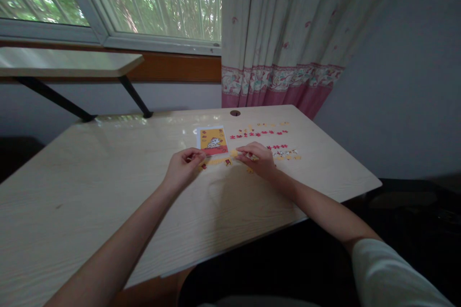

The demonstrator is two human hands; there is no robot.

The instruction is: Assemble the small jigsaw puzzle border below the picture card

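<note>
A picture card (213,141) with a white cat on yellow and red lies on the table. My left hand (184,165) is at the card's lower left corner, fingers curled into a pinch; what they hold, if anything, is hidden. My right hand (257,157) is right of the card, thumb and forefinger closed on a small yellow puzzle piece (234,153). Below the card runs a short row of joined yellow puzzle pieces (216,161), with a dark red patterned piece (228,162) at its right end.
Rows of red puzzle pieces (257,134) lie beyond my right hand, yellow ones (272,125) behind them. White patterned pieces (286,152) sit to the right. At the table's (108,192) back is a round cable hole (235,113); a raised shelf (72,63) stands at left.
</note>
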